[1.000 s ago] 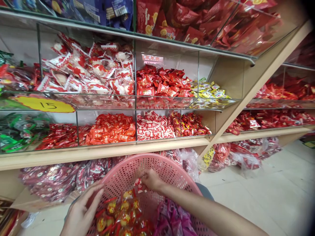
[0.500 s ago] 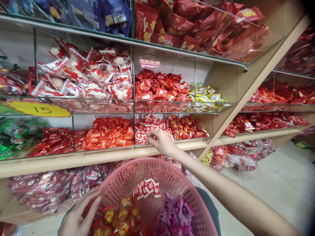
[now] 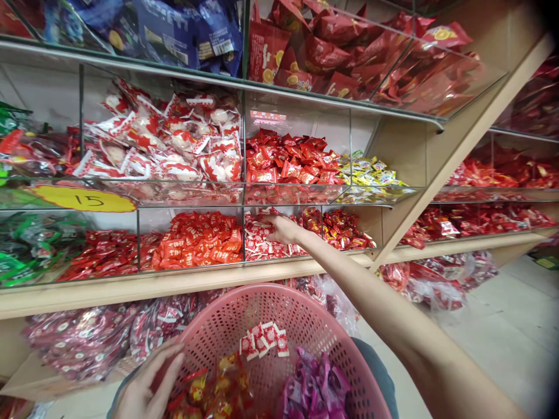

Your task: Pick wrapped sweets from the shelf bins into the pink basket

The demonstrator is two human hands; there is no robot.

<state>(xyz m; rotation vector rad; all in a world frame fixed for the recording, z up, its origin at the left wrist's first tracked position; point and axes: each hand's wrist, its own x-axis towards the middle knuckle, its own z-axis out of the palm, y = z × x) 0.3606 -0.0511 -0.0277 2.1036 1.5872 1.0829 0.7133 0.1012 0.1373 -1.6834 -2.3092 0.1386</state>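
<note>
My left hand grips the near left rim of a round pink basket held low in front of me. Inside lie several red-and-white sweets, yellow-and-red wrapped sweets and purple wrapped sweets. My right hand reaches into the glass bin of red-and-white sweets on the lower shelf, fingers curled down among the wrappers. Whether anything is held there is hidden.
Glass-fronted bins hold red sweets, red packets, yellow-green sweets and large red-and-white packs. A yellow price tag marked 15 is stuck at left. Bagged stock lies under the wooden shelf. Tiled floor lies right.
My right hand left the basket, where it dropped red-and-white sweets, rose to the shelf and now digs into the red-and-white sweets bin. The left hand stayed on the rim.
</note>
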